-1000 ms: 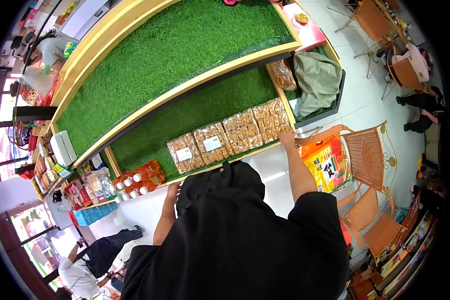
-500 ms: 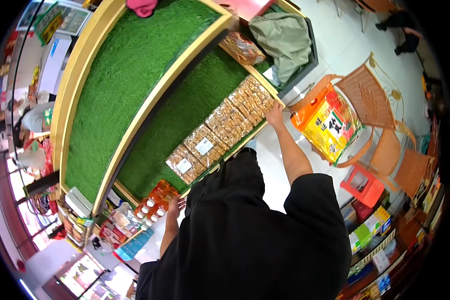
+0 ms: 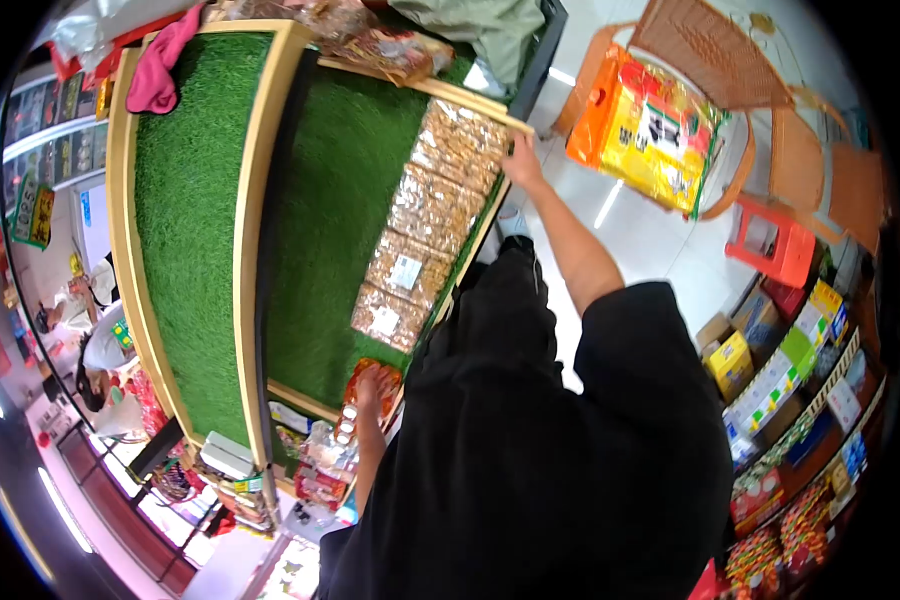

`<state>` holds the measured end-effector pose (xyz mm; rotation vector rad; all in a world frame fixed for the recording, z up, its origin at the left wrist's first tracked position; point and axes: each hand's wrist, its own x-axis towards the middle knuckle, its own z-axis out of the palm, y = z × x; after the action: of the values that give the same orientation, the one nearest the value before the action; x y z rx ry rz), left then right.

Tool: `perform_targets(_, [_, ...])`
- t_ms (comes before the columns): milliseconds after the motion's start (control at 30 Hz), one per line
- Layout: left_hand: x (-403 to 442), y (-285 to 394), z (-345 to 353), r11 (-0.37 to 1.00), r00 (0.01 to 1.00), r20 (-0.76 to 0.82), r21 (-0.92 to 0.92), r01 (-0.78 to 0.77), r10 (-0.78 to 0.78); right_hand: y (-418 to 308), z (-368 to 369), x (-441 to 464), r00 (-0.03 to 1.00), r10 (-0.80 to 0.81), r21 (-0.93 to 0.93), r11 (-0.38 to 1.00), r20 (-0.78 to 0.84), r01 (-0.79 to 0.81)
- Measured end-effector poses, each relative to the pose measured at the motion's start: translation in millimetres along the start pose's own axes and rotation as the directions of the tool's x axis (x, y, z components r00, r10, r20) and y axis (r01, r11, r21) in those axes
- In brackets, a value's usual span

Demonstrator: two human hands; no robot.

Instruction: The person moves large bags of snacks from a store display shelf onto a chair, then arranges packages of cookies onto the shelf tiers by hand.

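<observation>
My right hand is at the far corner of the stand, its fingers bent round the end of the wooden edge, beside the last snack pack. A row of clear-wrapped brown snack packs lies along the near side of the green turf shelf; the packs at the near end carry white labels. Over a group of orange-red bottles with white caps, at the near end of that row, is my left hand. Its fingertips are blurred among the bottles, so their grip is unclear.
A raised turf tier with a wooden rim stands left, a pink cloth over its far end. On the right a yellow-orange bag rests on a wicker chair. A red stool and stocked shelves are behind it.
The view has turned, so the stand looks more upright. My left hand has moved from the shelf edge onto the bottles. My right hand stays at the far corner.
</observation>
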<state>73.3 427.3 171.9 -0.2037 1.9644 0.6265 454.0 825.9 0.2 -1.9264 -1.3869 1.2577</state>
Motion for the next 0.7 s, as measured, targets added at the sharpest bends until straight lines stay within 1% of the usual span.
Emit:
perform_targets(33, [-2, -4, -2, 0.999, 0.998, 0.046, 0.030, 0.032, -0.033, 5, 1, 3, 0.999, -0.024, -0.035, 0.999, -0.037, 0.023])
perform_targets(67, [1, -2, -1, 0.997, 0.994, 0.099, 0.059, 0.050, -0.055, -2, -8, 6, 0.999, 0.025, -0.042, 0.999, 0.023, -0.024])
perform_targets(133, [-2, -2, 8, 0.988, 0.998, 0.038, 0.152, 0.034, -0.040, 2, -10, 16, 0.998, -0.011, -0.034, 0.999, 0.063, 0.013])
perform_targets(167, [-4, 0, 10, 0.979, 0.998, 0.038, 0.200, 0.048, -0.057, 1, -10, 15, 0.999, 0.001, -0.028, 1.000, 0.052, 0.001])
perform_targets(200, [1, -1, 11, 0.977, 0.997, 0.043, 0.210, 0.048, -0.058, -6, -11, 14, 0.996, 0.042, -0.071, 0.997, 0.085, -0.036])
perform_targets(233, [6, -4, 12, 0.969, 0.995, 0.026, 0.231, 0.091, -0.100, -14, -14, 10, 0.989, 0.080, -0.120, 0.991, 0.122, -0.065])
perform_targets(267, [12, -8, 16, 0.960, 0.990, 0.010, 0.244, 0.135, -0.142, -18, -15, 6, 0.990, 0.076, -0.127, 0.990, 0.123, -0.060])
perform_targets(300, [21, -9, 19, 0.958, 0.986, 0.078, 0.261, 0.122, -0.147, -18, -12, 4, 0.994, 0.063, -0.131, 0.990, 0.094, -0.050])
perform_targets(333, [27, -15, 20, 0.960, 0.985, 0.079, 0.248, 0.126, -0.150, -18, -9, 2, 0.997, 0.048, -0.136, 0.990, 0.066, -0.039])
perform_targets(400, [21, 1, 54, 0.968, 0.989, 0.146, 0.251, -0.009, -0.028, -24, -10, -5, 0.995, 0.046, -0.122, 0.992, 0.091, -0.035])
perform_targets(467, [30, 12, 77, 0.950, 0.984, 0.176, 0.309, -0.048, -0.007, -22, -10, -9, 0.999, 0.016, -0.085, 0.996, 0.050, -0.011])
perform_targets(533, [28, 25, 98, 0.950, 0.979, 0.200, 0.296, -0.099, 0.040, -22, -13, -11, 0.996, -0.007, -0.100, 0.995, 0.090, 0.016])
perform_targets(600, [16, 37, 114, 0.970, 0.974, 0.209, 0.210, -0.126, 0.081, -19, -15, -13, 0.994, -0.042, -0.107, 0.993, 0.103, 0.053])
perform_targets(633, [17, 38, 116, 0.970, 0.972, 0.211, 0.194, -0.143, 0.101, -15, -12, -12, 0.992, -0.094, -0.126, 0.987, 0.080, 0.104])
perform_targets(667, [17, 38, 117, 0.971, 0.970, 0.208, 0.176, -0.161, 0.124, -11, -10, -12, 0.987, -0.120, -0.133, 0.982, 0.111, 0.134])
perform_targets(700, [18, 35, 115, 0.975, 0.971, 0.202, 0.156, -0.159, 0.126, -12, -7, -17, 0.992, -0.125, -0.197, 0.972, 0.014, 0.125])
